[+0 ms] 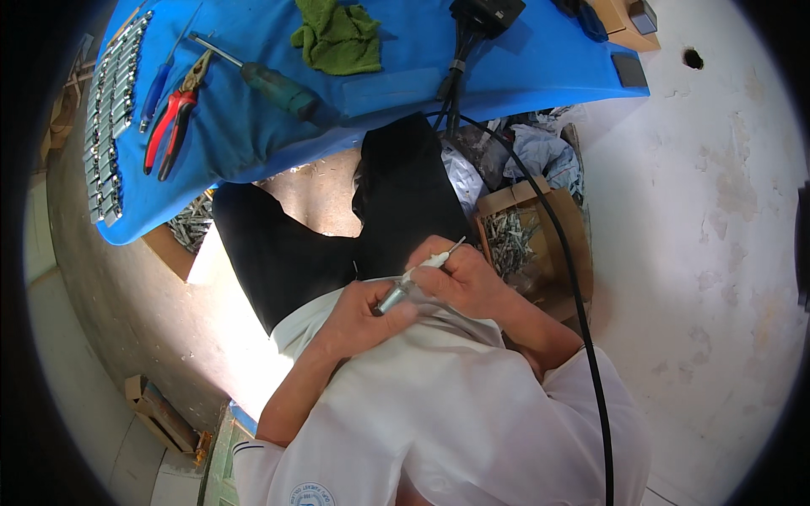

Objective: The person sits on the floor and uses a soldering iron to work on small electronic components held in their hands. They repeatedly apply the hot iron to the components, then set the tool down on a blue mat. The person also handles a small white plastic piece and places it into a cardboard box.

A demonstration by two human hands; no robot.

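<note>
Over my lap, my left hand (361, 318) is closed around a short silver metal cylinder (390, 298), its thumb along the side. Just to the right, my right hand (462, 280) pinches a slim white piece (434, 261) with a thin metal rod sticking out of its upper right end. The white piece meets the upper end of the cylinder; whether they are joined I cannot tell. Fingers cover part of both things.
On the blue-covered table (228, 156) lie red-handled pliers (172, 126), a green-handled screwdriver (278, 88), a blue screwdriver (157, 87), rows of silver metal parts (110, 126) and a green cloth (339, 38). A carton (561, 240) of metal pieces stands at right; a black cable (567, 244) hangs nearby.
</note>
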